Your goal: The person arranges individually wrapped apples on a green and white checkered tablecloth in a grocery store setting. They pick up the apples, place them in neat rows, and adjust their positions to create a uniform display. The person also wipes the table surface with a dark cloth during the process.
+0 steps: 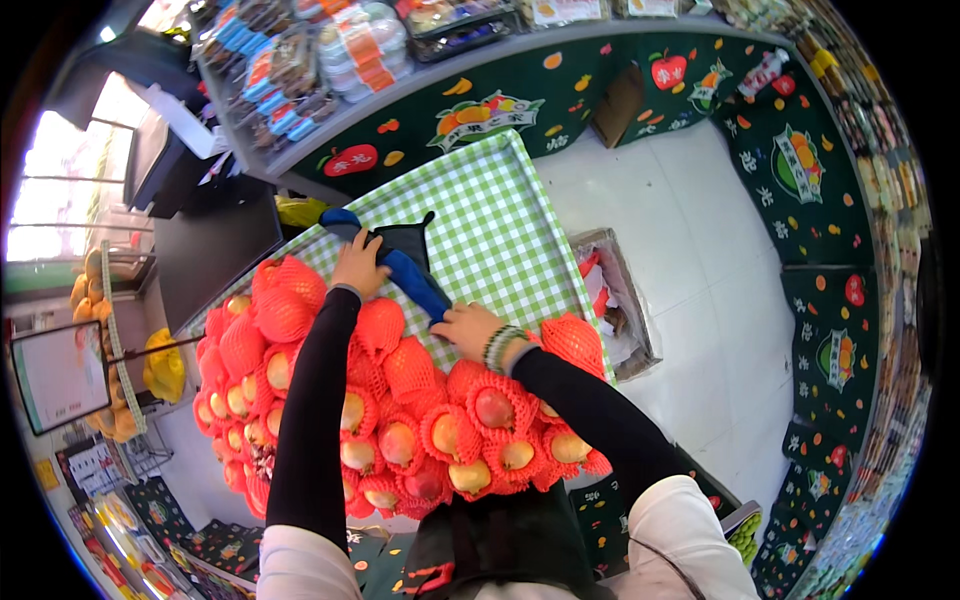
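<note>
A blue-and-black fabric item (412,281), partly folded, lies across the green-and-white checked display surface (495,217). My left hand (361,264) grips its upper left part, beside a black flap with a small loop. At the lower right end of the blue strip, my right hand (474,328) has its fingers on the fabric; a beaded bracelet is on that wrist. Close below both hands is a heap of pomegranates (397,444) in red foam nets, filling the near part of the surface. My forearms cover some of them.
An open cardboard box (637,360) with wrappings stands on the floor at the right. Beyond the stand runs a shelf (420,90) of packaged food. A dark counter (214,240) adjoins on the left, and a framed sign (61,375) stands nearer me.
</note>
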Demonstrator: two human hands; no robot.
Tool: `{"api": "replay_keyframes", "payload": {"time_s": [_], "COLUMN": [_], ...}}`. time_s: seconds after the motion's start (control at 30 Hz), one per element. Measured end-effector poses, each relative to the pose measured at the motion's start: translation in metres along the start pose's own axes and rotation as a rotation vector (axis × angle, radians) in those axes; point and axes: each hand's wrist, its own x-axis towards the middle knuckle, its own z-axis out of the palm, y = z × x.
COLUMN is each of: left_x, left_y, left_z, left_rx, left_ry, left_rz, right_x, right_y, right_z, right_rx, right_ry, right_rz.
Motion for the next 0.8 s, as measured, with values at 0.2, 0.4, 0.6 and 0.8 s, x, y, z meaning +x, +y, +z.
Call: {"api": "replay_keyframes", "payload": {"time_s": [0.2, 0.4, 0.6, 0.8], "left_x": [0.003, 0.035, 0.057, 0.062], "left_y": [0.022, 0.108, 0.171, 0.193], "left_z": [0.053, 0.049, 0.073, 0.076], "left_rx": [-0.101, -0.163, -0.169, -0.139], "left_ry": [-0.038, 0.03, 0.233, 0.252], "left_rz": [-0.097, 0.188, 0.325, 0.277], "right_x": [0.005, -0.056, -0.098, -0.098], "right_y": [0.026, 0.05, 0.06, 0.028], "right_z": [0.021, -0.017, -0.027, -0.032], "right_rx": [0.006, -0.156, -0.284, -0.274], "right_ry": [-0.22, 0.016, 0.236, 0.287], "right_rz": [0.146, 0.349, 0.621, 0.704]}}
